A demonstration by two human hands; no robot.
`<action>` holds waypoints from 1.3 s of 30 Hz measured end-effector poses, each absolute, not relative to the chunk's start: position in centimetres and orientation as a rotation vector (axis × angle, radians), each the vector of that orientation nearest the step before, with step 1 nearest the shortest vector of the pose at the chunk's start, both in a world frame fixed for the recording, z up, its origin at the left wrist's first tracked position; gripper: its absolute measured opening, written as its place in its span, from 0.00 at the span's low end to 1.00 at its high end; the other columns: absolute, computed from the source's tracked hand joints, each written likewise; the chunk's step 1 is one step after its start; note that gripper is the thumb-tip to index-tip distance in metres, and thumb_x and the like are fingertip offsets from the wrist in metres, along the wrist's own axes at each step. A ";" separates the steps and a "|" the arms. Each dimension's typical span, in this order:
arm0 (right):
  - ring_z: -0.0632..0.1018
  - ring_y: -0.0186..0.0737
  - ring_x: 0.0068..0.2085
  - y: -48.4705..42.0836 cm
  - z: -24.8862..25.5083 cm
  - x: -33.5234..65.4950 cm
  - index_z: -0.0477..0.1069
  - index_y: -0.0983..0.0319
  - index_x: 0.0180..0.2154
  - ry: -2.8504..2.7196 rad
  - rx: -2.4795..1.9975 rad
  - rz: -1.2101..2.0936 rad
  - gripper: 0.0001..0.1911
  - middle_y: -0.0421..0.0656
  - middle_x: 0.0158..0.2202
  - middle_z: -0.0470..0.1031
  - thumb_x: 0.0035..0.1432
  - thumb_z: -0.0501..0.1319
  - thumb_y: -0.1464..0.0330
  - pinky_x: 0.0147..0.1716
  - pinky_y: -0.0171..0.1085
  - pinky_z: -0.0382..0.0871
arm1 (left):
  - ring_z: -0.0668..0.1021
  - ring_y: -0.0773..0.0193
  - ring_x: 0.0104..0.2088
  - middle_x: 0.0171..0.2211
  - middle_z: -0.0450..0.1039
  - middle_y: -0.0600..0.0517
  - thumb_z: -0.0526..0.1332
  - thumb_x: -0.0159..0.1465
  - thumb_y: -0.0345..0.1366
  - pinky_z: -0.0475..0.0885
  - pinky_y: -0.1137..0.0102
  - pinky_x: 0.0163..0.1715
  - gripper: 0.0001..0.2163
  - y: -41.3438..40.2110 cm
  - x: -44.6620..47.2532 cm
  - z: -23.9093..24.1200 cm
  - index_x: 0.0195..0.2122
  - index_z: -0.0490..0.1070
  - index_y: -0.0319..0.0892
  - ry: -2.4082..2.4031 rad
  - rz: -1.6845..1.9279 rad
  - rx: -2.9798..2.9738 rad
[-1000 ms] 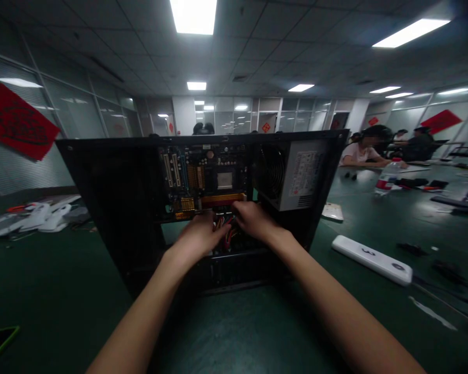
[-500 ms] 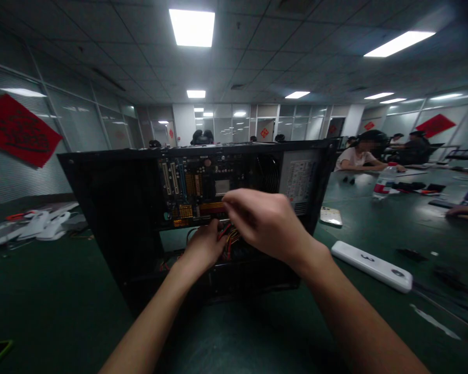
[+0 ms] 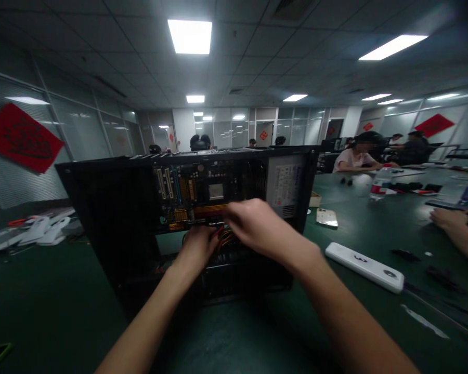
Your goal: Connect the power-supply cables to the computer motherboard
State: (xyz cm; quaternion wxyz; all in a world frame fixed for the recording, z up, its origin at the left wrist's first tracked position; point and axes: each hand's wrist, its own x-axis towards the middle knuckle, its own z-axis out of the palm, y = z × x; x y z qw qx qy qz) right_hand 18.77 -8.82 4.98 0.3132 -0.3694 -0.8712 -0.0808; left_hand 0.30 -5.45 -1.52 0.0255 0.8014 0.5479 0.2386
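Observation:
An open black computer case (image 3: 113,208) stands on the green table, its inside facing me. A motherboard (image 3: 195,195) and a grey power supply (image 3: 286,184) are mounted in it. My left hand (image 3: 197,246) is down among the red and yellow cables (image 3: 225,236) below the board, fingers curled on them. My right hand (image 3: 257,228) hovers in front of the board's lower edge, knuckles toward me, fingers bent in a pinch; what they hold is hidden.
A white power strip (image 3: 364,266) lies to the right of the case, a phone (image 3: 326,218) beyond it. A water bottle (image 3: 378,187) stands further back. Another person's hand (image 3: 448,218) rests at the right edge. People sit at the far end. White parts (image 3: 42,231) lie left.
A second ago both hands were low in the cables. My right hand rose in front of the board and has now dropped slightly. Another person's hand has come in at the right edge.

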 end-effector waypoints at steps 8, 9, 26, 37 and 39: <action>0.79 0.45 0.45 -2.5 -1.2 15.1 0.69 0.65 0.45 -2.487 -1.292 -0.152 0.10 0.51 0.48 0.72 0.63 0.54 0.77 0.39 0.37 0.69 | 0.80 0.52 0.43 0.41 0.80 0.43 0.58 0.64 0.30 0.70 0.65 0.42 0.09 -5.7 0.5 -1.3 0.42 0.77 0.39 1.605 0.616 2.537; 0.79 0.45 0.45 -2.2 -1.3 15.2 0.70 0.65 0.44 -2.468 -1.303 -0.152 0.10 0.51 0.48 0.72 0.63 0.54 0.77 0.39 0.37 0.69 | 0.80 0.52 0.43 0.41 0.79 0.42 0.58 0.64 0.31 0.70 0.65 0.42 0.10 -5.8 0.5 -1.3 0.43 0.76 0.39 1.596 0.624 2.545; 0.78 0.44 0.42 -1.2 -1.1 16.4 0.69 0.66 0.45 -2.593 -1.168 -0.361 0.11 0.50 0.47 0.72 0.65 0.51 0.77 0.35 0.38 0.66 | 0.80 0.59 0.37 0.34 0.77 0.48 0.57 0.64 0.28 0.68 0.68 0.36 0.06 -3.8 0.0 -2.2 0.42 0.65 0.41 1.940 0.898 2.151; 0.78 0.44 0.44 -0.8 -1.3 16.1 0.69 0.66 0.45 -2.595 -1.129 -0.295 0.10 0.51 0.47 0.71 0.65 0.51 0.77 0.38 0.38 0.67 | 0.77 0.57 0.40 0.36 0.74 0.49 0.55 0.63 0.26 0.66 0.67 0.39 0.06 -4.5 0.0 -2.4 0.40 0.63 0.43 1.933 0.858 2.302; 0.78 0.45 0.44 -0.8 -1.4 16.1 0.69 0.67 0.44 -2.596 -1.120 -0.300 0.10 0.50 0.47 0.71 0.65 0.51 0.76 0.38 0.37 0.67 | 0.77 0.57 0.40 0.36 0.74 0.49 0.55 0.64 0.27 0.66 0.67 0.38 0.06 -4.5 0.0 -2.4 0.40 0.63 0.43 1.936 0.848 2.310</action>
